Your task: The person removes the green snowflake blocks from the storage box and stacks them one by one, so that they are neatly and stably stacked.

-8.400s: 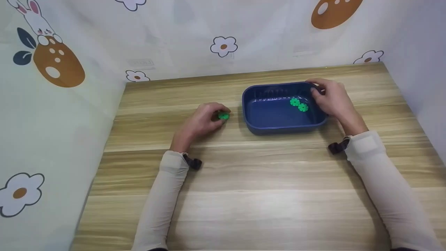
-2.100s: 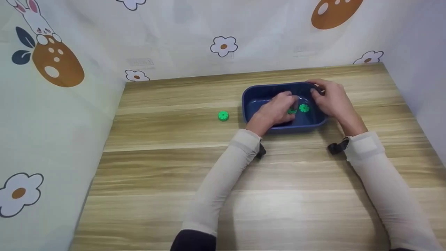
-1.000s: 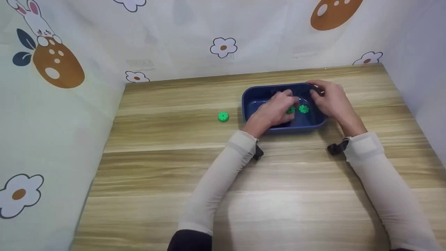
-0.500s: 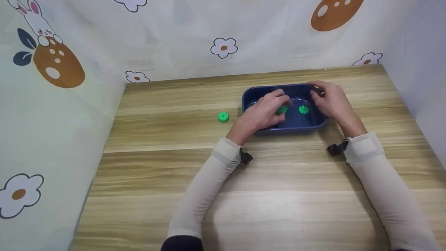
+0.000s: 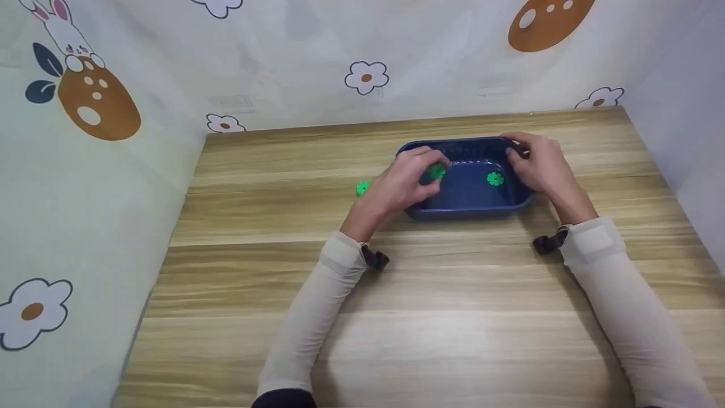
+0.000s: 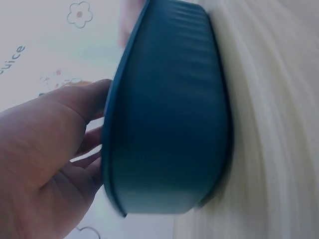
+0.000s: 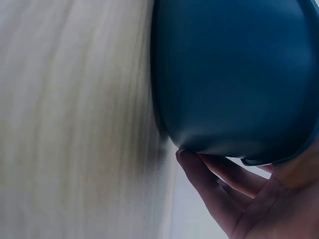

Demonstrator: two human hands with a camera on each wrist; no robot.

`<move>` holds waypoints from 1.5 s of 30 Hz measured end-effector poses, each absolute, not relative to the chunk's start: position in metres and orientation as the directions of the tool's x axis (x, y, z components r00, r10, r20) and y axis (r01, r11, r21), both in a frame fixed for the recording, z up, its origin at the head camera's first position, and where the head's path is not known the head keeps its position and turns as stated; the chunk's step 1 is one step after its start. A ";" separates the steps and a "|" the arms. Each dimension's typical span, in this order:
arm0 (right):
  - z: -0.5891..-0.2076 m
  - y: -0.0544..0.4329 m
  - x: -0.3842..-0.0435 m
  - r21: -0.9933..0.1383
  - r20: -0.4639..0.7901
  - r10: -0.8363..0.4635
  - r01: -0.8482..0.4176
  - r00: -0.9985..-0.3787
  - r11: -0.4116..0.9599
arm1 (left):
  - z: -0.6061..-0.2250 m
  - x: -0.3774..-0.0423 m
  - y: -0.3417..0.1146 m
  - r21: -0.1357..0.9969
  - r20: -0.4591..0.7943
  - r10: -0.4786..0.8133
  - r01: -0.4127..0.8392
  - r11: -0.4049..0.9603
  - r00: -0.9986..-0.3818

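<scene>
My left hand [image 5: 396, 184] pinches a green plastic snowflake disc [image 5: 436, 171] over the left end of a dark blue box [image 5: 461, 195]. In the left wrist view the fingers [image 6: 94, 94] are partly behind the box's rim, and the disc is hidden. A second green snowflake disc [image 5: 495, 179] lies on the box floor toward the right. My right hand [image 5: 541, 164] grips the box's far right corner, with the thumb inside the rim and the fingers outside. On the table, left of the box, sits another green disc [image 5: 362, 188], partly covered by my left hand.
The box stands on a wood-grain table [image 5: 430, 317] toward its back edge. A pale wall covering [image 5: 294, 68] with flower prints rises behind, and walls stand at the left and right sides.
My left hand set a disc on the table, reached into the box and took hold of another disc. Over the last second it has moved left and up with it. The right hand stays put.
</scene>
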State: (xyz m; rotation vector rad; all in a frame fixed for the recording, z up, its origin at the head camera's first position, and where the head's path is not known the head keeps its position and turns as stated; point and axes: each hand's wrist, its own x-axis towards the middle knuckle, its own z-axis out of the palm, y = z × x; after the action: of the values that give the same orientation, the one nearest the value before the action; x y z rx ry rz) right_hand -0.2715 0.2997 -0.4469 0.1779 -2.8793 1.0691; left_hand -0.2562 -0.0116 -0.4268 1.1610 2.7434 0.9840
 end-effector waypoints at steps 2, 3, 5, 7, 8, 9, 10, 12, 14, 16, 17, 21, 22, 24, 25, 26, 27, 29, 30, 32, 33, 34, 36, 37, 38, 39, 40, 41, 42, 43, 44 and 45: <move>-0.447 0.300 -0.272 -0.645 0.105 -0.087 -0.134 -0.991 0.752 | -0.425 -0.256 -0.019 0.565 0.239 0.633 0.635 0.526 -0.737; -0.447 0.300 -0.272 -0.645 0.108 -0.087 -0.136 -0.990 0.752 | -0.425 -0.256 -0.024 0.574 0.248 0.624 0.631 0.522 -0.741; -0.446 0.300 -0.272 -0.644 0.113 -0.085 -0.138 -0.990 0.753 | -0.424 -0.256 -0.033 0.591 0.263 0.607 0.622 0.514 -0.750; -0.446 0.300 -0.272 -0.642 0.114 -0.081 -0.136 -0.990 0.754 | -0.425 -0.256 -0.044 0.616 0.272 0.591 0.609 0.499 -0.760; -0.446 0.300 -0.272 -0.643 0.113 -0.079 -0.133 -0.990 0.754 | -0.425 -0.256 -0.049 0.628 0.278 0.584 0.605 0.490 -0.762; -0.446 0.300 -0.272 -0.641 0.112 -0.076 -0.130 -0.991 0.756 | -0.426 -0.256 -0.054 0.641 0.287 0.580 0.603 0.476 -0.763; -0.446 0.300 -0.271 -0.639 0.112 -0.073 -0.128 -0.991 0.758 | -0.426 -0.257 -0.059 0.651 0.293 0.573 0.599 0.466 -0.765; -0.446 0.300 -0.271 -0.638 0.112 -0.064 -0.121 -0.992 0.761 | -0.428 -0.257 -0.068 0.669 0.305 0.561 0.592 0.449 -0.770; -0.445 0.301 -0.270 -0.636 0.116 -0.053 -0.115 -0.992 0.763 | -0.429 -0.257 -0.077 0.677 0.315 0.544 0.586 0.446 -0.778; -0.446 0.301 -0.270 -0.636 0.131 -0.043 -0.117 -0.990 0.763 | -0.430 -0.258 -0.085 0.691 0.314 0.521 0.568 0.448 -0.794; -0.446 0.301 -0.270 -0.637 0.138 -0.038 -0.118 -0.990 0.762 | -0.432 -0.258 -0.089 0.698 0.313 0.512 0.559 0.447 -0.800; -0.446 0.301 -0.270 -0.640 0.174 -0.027 -0.133 -0.984 0.756 | -0.436 -0.258 -0.104 0.730 0.291 0.482 0.518 0.446 -0.826; -0.446 0.301 -0.270 -0.639 0.177 -0.025 -0.134 -0.984 0.757 | -0.437 -0.258 -0.107 0.731 0.287 0.477 0.511 0.451 -0.831; -0.446 0.301 -0.270 -0.640 0.179 -0.024 -0.136 -0.983 0.756 | -0.440 -0.259 -0.113 0.730 0.276 0.469 0.500 0.465 -0.839; -0.446 0.302 -0.270 -0.639 0.178 -0.024 -0.134 -0.984 0.758 | -0.441 -0.259 -0.116 0.729 0.272 0.465 0.496 0.472 -0.842; -0.446 0.302 -0.270 -0.639 0.177 -0.025 -0.135 -0.984 0.757 | -0.442 -0.259 -0.118 0.730 0.268 0.463 0.492 0.475 -0.845; -0.446 0.302 -0.271 -0.639 0.177 -0.027 -0.136 -0.984 0.757 | -0.443 -0.260 -0.120 0.728 0.265 0.460 0.489 0.481 -0.847; -0.446 0.302 -0.271 -0.639 0.175 -0.032 -0.138 -0.984 0.756 | -0.444 -0.260 -0.124 0.727 0.258 0.456 0.482 0.489 -0.852; -0.446 0.302 -0.272 -0.638 0.176 -0.035 -0.141 -0.984 0.757 | -0.445 -0.260 -0.126 0.728 0.253 0.455 0.478 0.492 -0.854; -0.446 0.302 -0.272 -0.635 0.176 -0.038 -0.143 -0.984 0.759 | -0.446 -0.261 -0.128 0.732 0.236 0.455 0.465 0.498 -0.858; -0.446 0.303 -0.272 -0.632 0.175 -0.039 -0.143 -0.984 0.761 | -0.446 -0.262 -0.129 0.733 0.223 0.457 0.457 0.504 -0.861; -0.447 0.303 -0.272 -0.632 0.172 -0.040 -0.141 -0.984 0.762 | -0.447 -0.262 -0.130 0.733 0.209 0.458 0.449 0.512 -0.864; -0.447 0.303 -0.271 -0.631 0.168 -0.040 -0.139 -0.985 0.763 | -0.448 -0.262 -0.132 0.729 0.178 0.462 0.432 0.531 -0.869; -0.447 0.302 -0.271 -0.632 0.166 -0.041 -0.138 -0.985 0.763 | -0.449 -0.262 -0.133 0.725 0.164 0.465 0.426 0.541 -0.870; -0.447 0.302 -0.271 -0.633 0.164 -0.040 -0.136 -0.986 0.762 | -0.450 -0.263 -0.135 0.721 0.152 0.468 0.421 0.550 -0.871; -0.447 0.302 -0.271 -0.635 0.163 -0.041 -0.137 -0.986 0.761 | -0.451 -0.263 -0.135 0.718 0.139 0.470 0.416 0.559 -0.872; -0.446 0.302 -0.271 -0.637 0.162 -0.040 -0.135 -0.986 0.759 | -0.451 -0.263 -0.136 0.713 0.128 0.472 0.412 0.567 -0.872; -0.446 0.302 -0.271 -0.639 0.161 -0.041 -0.135 -0.986 0.757 | -0.452 -0.263 -0.137 0.708 0.121 0.475 0.411 0.574 -0.871; -0.446 0.302 -0.271 -0.638 0.158 -0.039 -0.133 -0.987 0.758 | -0.452 -0.263 -0.137 0.702 0.114 0.479 0.412 0.581 -0.870; -0.445 0.302 -0.271 -0.637 0.157 -0.039 -0.131 -0.987 0.759 | -0.452 -0.263 -0.137 0.698 0.107 0.482 0.411 0.587 -0.870; -0.445 0.302 -0.271 -0.638 0.157 -0.038 -0.130 -0.987 0.759 | -0.453 -0.263 -0.138 0.692 0.099 0.485 0.411 0.594 -0.869; -0.445 0.302 -0.271 -0.639 0.158 -0.039 -0.132 -0.987 0.758 | -0.452 -0.263 -0.138 0.685 0.086 0.485 0.405 0.605 -0.870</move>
State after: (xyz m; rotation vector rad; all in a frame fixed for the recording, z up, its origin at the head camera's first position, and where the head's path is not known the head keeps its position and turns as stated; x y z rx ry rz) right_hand -0.2711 0.3020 -0.4454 0.1373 -2.8178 1.0397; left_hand -0.2628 -0.1382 -0.4525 0.7553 2.7164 1.1179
